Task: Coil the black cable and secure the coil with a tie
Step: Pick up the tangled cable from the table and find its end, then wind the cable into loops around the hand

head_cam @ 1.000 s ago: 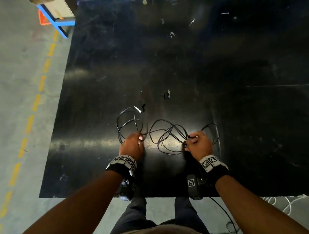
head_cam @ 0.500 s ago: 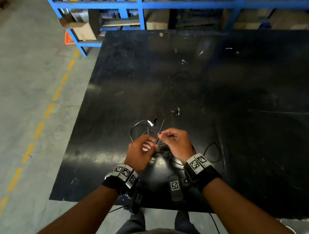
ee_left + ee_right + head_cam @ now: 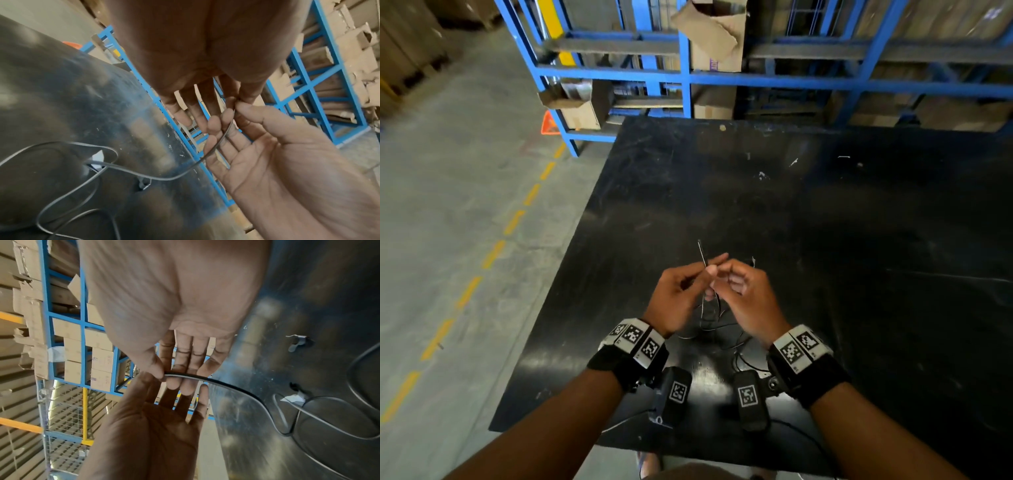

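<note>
The thin black cable (image 3: 702,253) has its free end sticking up above my hands; its loose, tangled loops (image 3: 717,325) lie on the black table (image 3: 859,274) beneath them. My left hand (image 3: 717,263) pinches the cable near that end between thumb and index finger, the other fingers spread. My right hand (image 3: 724,277) pinches the same stretch just below, thumb against fingers. In the right wrist view the cable (image 3: 226,385) runs from my right hand (image 3: 164,374) down to the loops. A small tie (image 3: 144,184) lies on the table beyond the loops.
A white tag (image 3: 294,398) sits among the loops and a second small tie (image 3: 296,342) lies farther out. Blue racking (image 3: 688,78) with cardboard boxes stands behind the table. The grey floor with a dashed yellow line (image 3: 493,253) is on the left.
My hands left the spread loops, came together at the middle and rose off the table with the cable end. The head view tilted up toward the racking.
</note>
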The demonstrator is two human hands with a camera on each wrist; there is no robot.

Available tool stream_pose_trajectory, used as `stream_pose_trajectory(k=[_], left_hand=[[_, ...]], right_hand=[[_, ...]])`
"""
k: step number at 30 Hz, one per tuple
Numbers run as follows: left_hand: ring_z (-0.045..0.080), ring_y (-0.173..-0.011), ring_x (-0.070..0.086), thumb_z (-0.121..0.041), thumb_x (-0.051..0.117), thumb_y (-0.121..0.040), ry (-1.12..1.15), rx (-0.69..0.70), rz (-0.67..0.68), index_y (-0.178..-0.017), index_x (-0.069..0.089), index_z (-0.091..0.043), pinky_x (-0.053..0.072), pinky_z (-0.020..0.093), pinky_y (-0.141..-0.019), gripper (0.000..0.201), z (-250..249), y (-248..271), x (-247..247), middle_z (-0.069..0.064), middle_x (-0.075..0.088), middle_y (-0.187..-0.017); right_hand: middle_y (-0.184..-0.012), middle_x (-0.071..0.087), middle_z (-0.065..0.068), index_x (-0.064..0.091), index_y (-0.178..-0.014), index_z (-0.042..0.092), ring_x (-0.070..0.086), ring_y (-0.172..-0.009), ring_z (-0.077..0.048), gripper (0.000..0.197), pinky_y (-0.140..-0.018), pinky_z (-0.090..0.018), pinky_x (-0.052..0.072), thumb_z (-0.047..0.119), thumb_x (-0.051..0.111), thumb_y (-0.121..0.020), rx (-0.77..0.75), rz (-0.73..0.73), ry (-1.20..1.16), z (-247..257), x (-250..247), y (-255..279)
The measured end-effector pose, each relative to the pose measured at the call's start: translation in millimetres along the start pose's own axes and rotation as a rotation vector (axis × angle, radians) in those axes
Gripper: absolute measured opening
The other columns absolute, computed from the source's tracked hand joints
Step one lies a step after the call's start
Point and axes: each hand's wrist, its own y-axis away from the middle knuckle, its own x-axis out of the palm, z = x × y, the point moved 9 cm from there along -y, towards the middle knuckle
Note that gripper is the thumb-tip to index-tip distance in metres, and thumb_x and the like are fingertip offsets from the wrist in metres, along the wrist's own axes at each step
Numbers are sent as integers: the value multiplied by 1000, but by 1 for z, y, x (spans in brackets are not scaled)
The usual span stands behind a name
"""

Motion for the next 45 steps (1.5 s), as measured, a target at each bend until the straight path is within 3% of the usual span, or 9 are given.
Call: stream_pose_trajectory(k=[3, 7, 17, 21, 28, 34, 37, 39, 45], left_hand=[[27, -96, 73, -20, 51, -107, 173, -74, -3, -129, 70, -16, 59, 41, -89, 30, -17, -3, 0, 2, 80, -111], [29, -134, 61, -39, 44, -105, 601, -219, 14, -138, 62, -30, 42, 70, -107, 38, -37, -13, -12, 8, 66, -143], [33, -144, 51, -45, 34, -107, 975, 1, 146, -123, 69, -37, 18, 88, -107, 39, -113, -30, -38, 3, 60, -150], [36, -144, 50, -43, 35, -107, 1019, 75, 211, -124, 69, -36, 23, 86, -105, 39, -138, -31, -38, 3, 60, -151], [41, -144, 48, -43, 40, -103, 990, 64, 437, -127, 70, -34, 17, 85, -110, 39, -171, -19, -15, 4, 58, -152], [49, -137, 51, -41, 45, -102, 845, -186, 658, -130, 69, -31, 18, 84, -110, 38, -142, 9, 37, 10, 58, -151], [45, -134, 58, -44, 45, -99, 579, -343, 603, -130, 71, -34, 26, 74, -116, 41, -105, 16, 47, 12, 65, -143], [43, -130, 62, -46, 53, -96, 445, -411, 533, -134, 68, -31, 26, 70, -118, 43, -87, 14, 42, 17, 68, -139], [32, -128, 66, -45, 49, -99, 312, -393, 339, -141, 61, -26, 39, 62, -109, 48, -78, 0, 17, 17, 70, -135]], right_hand=[[-73, 66, -11, 69, -100, -11, 62, -58, -16, 13, -55, -23, 53, -1, 60, -99, 56, -5, -105, 6, 0, 1], [-65, 62, -10, 77, -103, 0, 47, -53, -22, 16, -47, -21, 40, 10, 65, -97, 115, 0, -241, 2, -10, 8], [-79, 75, -14, 82, -101, 8, 48, -54, -14, 24, -49, -20, 33, 17, 73, -81, 173, -1, -331, 10, -40, 6], [-76, 72, -13, 81, -103, 6, 47, -63, -19, 27, -55, -21, 38, 18, 75, -80, 207, -17, -313, 1, -49, 3], [-69, 67, -6, 83, -99, 12, 43, -52, -13, 19, -50, -21, 33, 25, 77, -87, 242, -33, -13, -13, -62, -6], [-59, 64, -2, 78, -83, 15, 41, -42, -9, 17, -44, -20, 27, 10, 66, -95, 172, -145, 19, 37, -75, -44], [-69, 68, -11, 80, -86, 13, 54, -57, -19, 10, -56, -25, 39, 11, 72, -92, -6, -98, 92, 93, -75, -58], [-68, 70, -7, 79, -92, 1, 60, -53, -7, 9, -56, -18, 46, 8, 76, -89, -179, 1, 263, 131, -61, -56], [-77, 77, -2, 79, -91, 4, 71, -62, -11, 8, -61, -25, 57, 10, 79, -87, -388, 75, 438, 172, -27, -30]])
